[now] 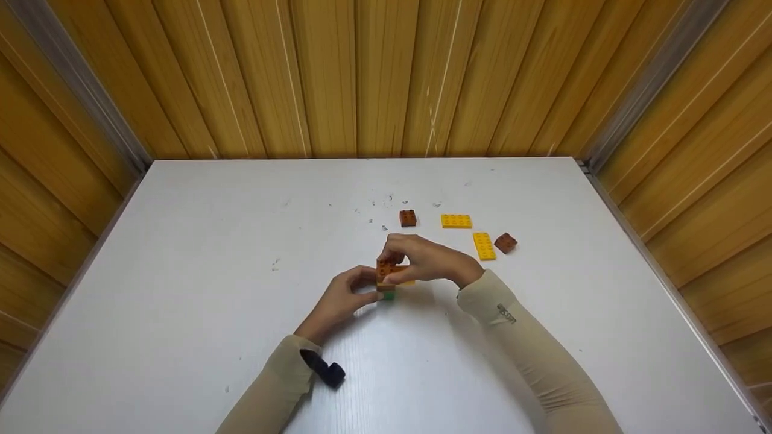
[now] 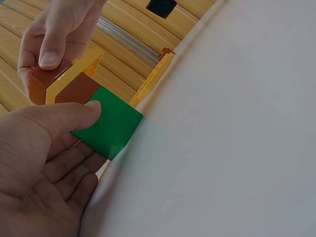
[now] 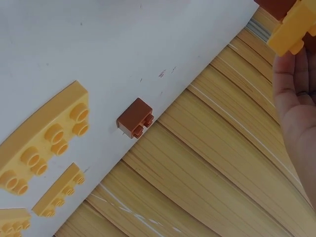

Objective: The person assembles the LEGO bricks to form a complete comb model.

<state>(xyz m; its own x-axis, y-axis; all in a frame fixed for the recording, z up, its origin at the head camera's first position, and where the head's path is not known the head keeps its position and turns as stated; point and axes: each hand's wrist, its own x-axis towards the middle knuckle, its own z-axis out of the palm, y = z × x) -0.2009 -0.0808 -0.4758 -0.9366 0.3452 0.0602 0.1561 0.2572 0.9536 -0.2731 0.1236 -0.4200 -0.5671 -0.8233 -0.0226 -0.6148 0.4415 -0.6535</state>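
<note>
The relation that matters most is up and down: the right hand [image 1: 422,256] is above and the left hand [image 1: 341,295] below, on one small stack between them. The right hand pinches the upper brown brick [image 2: 40,84], thumb on its near side; the left hand is clamped on the green block [image 2: 111,123] at the bottom, its thumb across the face and its fingers behind. Between these lie the lower brown brick [image 2: 76,89] and a yellow plate [image 2: 81,69], whose long axis juts out to the person's right, under the right hand. Whether the upper brown brick is fully seated on the plate, I cannot tell. The right hand is the nearer one to the loose pieces: a left loose brick [image 1: 408,218] straight beyond it, a farther loose plate [image 1: 456,221] lying crosswise, a nearer loose plate [image 1: 484,246] pointing away from the person, and a right loose brick [image 1: 506,243] just beside that. All rest on a white table [image 1: 211,271] with scattered dark marks, enclosed at the back and sides by wood-patterned panels [image 1: 386,78]. A black device [image 1: 325,371] sits at the left sleeve's cuff.
</note>
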